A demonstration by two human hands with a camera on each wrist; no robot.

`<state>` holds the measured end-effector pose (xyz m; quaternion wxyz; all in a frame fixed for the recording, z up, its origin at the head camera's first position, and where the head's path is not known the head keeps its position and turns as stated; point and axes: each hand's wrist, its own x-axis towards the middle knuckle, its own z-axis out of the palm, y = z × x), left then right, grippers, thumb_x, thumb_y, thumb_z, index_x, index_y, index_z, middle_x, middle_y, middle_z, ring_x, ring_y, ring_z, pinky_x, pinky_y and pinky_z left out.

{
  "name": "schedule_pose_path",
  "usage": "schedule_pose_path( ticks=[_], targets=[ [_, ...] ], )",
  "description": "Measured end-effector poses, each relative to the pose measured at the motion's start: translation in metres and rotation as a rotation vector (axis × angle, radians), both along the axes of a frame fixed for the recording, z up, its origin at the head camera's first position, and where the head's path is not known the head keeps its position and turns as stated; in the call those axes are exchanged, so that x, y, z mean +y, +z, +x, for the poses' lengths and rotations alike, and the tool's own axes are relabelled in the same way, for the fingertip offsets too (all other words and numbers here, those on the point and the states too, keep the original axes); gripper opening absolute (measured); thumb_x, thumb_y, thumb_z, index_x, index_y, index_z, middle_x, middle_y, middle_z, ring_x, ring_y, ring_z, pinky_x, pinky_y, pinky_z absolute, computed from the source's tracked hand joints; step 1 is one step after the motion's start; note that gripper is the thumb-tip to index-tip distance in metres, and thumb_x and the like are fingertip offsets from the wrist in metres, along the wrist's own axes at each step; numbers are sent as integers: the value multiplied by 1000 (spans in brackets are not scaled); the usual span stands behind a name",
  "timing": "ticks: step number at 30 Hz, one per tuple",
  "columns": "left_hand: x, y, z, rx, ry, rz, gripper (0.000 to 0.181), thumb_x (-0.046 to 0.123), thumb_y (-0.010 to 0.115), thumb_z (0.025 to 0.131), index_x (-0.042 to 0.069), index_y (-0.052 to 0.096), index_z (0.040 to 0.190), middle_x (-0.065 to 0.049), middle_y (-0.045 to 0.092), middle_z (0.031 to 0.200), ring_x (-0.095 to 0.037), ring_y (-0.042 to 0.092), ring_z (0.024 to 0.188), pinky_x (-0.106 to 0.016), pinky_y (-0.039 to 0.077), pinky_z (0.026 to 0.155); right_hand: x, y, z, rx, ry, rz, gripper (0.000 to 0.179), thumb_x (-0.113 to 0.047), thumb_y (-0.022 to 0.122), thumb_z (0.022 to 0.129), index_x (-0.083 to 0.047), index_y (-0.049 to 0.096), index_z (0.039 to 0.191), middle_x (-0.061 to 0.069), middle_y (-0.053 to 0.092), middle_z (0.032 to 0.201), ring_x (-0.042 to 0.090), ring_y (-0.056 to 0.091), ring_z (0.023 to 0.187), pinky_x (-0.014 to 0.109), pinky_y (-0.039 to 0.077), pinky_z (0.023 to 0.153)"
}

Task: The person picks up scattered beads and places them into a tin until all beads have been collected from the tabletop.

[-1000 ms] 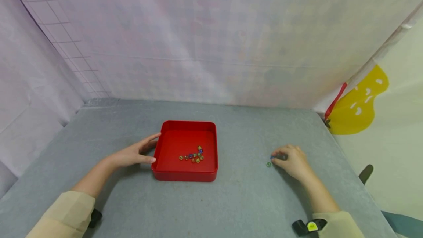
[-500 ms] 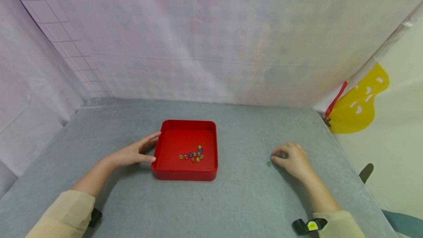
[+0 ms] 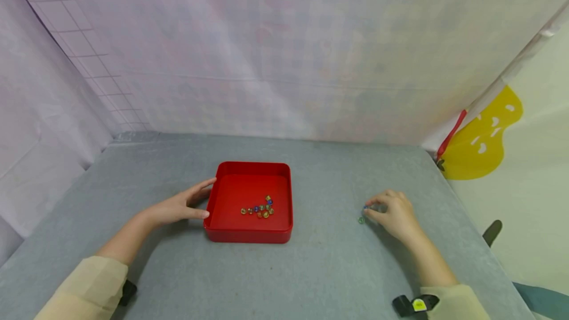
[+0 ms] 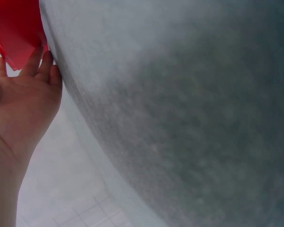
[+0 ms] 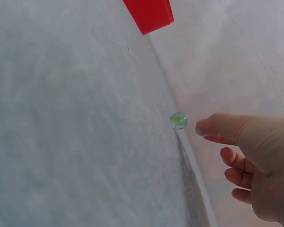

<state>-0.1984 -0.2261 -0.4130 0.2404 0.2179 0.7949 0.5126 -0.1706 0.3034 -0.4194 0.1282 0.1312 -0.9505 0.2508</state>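
In the head view a square red tray (image 3: 249, 237) stands on the grey table, several glass marbles (image 3: 262, 208) lying in its near right part. My left hand (image 3: 178, 206) rests against the tray's left side, thumb near the front corner and fingers stretched along the wall. To the right, my right hand (image 3: 393, 214) pinches a small blue marble (image 3: 366, 207) between thumb and forefinger, close over the table. The fingertips mostly hide that marble (image 5: 200, 132) in the right wrist view. A clear green marble (image 5: 179, 120) lies on the table just beside those fingertips.
The grey tabletop (image 3: 275, 280) runs back to a pale cloth wall (image 3: 284, 63). White cloth hangs at the left, and a yellow printed shape (image 3: 482, 147) shows on the right-hand cloth. The right wrist wears a black band (image 3: 415, 305).
My right fingertips, with the blue marble, sit very slightly farther from me than a second ago. The tray and my left hand stay in place.
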Motion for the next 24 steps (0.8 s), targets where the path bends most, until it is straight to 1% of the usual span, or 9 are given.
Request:
schedule_pose_path(
  ticks=[4, 11, 24],
  targets=[
    [0, -1, 0, -1, -1, -1, 83, 16, 65, 91, 12, 12, 155, -24, 16, 155, -44, 13, 140, -64, 21, 105, -2, 2, 1, -3, 0, 3, 13, -15, 80, 78, -10, 75, 89, 7, 63, 89, 30, 51, 86, 46, 35, 75],
    [0, 0, 0, 0, -3, -3, 83, 16, 65, 92, 12, 11, 155, -24, 16, 155, -43, 12, 140, -64, 20, 105, -4, 6, 2, 4, 5, -8, 13, -15, 80, 79, -10, 75, 90, 8, 63, 92, 31, 50, 90, 50, 35, 79],
    [-1, -1, 0, 7, -22, 14, 83, 14, 64, 92, 10, 10, 154, -26, 15, 154, -44, 12, 140, -64, 19, 105, -10, 11, 5, 50, 20, -14, 13, -15, 80, 78, -11, 74, 89, 6, 63, 91, 28, 49, 88, 47, 34, 77]
  ],
)
